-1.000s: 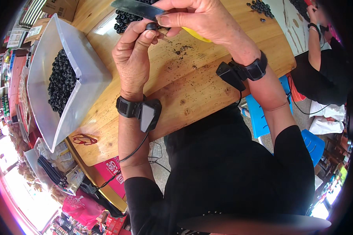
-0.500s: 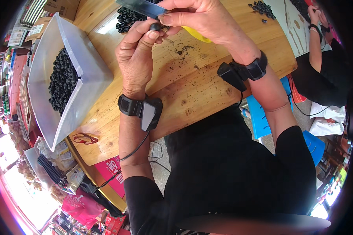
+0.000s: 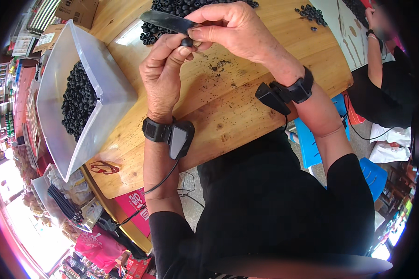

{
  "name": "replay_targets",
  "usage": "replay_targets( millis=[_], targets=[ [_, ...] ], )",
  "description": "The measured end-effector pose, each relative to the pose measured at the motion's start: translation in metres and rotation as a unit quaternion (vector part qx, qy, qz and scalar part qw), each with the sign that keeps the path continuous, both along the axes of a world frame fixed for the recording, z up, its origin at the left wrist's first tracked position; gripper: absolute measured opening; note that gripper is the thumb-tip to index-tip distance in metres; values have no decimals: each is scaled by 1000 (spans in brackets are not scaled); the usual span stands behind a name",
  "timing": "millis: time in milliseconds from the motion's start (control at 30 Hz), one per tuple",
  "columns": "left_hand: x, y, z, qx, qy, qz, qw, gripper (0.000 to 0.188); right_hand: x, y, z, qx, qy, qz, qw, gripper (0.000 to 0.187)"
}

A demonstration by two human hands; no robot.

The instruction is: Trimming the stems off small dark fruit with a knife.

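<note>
Between the thumb and fingers of my left hand point(image 3: 160, 76) is a small round black part point(image 3: 186, 42), smooth like rubber or plastic. My right hand point(image 3: 244, 32) is closed on a knife point(image 3: 165, 21). Its dark blade points left, above the left fingertips, and the grip is hidden in my palm. The two hands meet at the black part; whether the edge touches it I cannot tell. Just beyond them, a pile of similar black parts point(image 3: 178, 7), many with holes, lies on the wooden table point(image 3: 202, 111).
At the left, a tilted translucent bin point(image 3: 114, 76) holds many black parts point(image 3: 79, 102). Dark crumbs point(image 3: 215, 68) dot the tabletop. Red-framed glasses point(image 3: 104, 168) lie by the near left edge. A smaller heap point(image 3: 312, 14) sits far right, near another person's arm point(image 3: 375, 60).
The knife has tilted and more of its blade shows. The black part is slightly lower in view. A yellow thing under my right hand is no longer visible.
</note>
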State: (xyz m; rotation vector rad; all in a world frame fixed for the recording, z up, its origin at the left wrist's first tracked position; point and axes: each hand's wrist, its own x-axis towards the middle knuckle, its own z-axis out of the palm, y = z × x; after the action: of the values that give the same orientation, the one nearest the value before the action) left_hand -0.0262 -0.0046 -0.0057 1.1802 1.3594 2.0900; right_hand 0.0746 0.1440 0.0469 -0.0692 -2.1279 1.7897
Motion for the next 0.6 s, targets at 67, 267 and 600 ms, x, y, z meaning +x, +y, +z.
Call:
replay_targets(
  millis=[67, 267, 600],
  targets=[
    [0, 1, 1, 9, -4, -11, 1000, 21, 0, 1, 0, -90, -11, 27, 996, 17],
    [0, -2, 7, 46, -54, -69, 995, 26, 0, 0, -3, -280, 19, 73, 957, 19],
    [2, -1, 7, 62, -76, -56, 994, 26, 7, -2, 9, -216, 75, 104, 968, 17]
  ],
)
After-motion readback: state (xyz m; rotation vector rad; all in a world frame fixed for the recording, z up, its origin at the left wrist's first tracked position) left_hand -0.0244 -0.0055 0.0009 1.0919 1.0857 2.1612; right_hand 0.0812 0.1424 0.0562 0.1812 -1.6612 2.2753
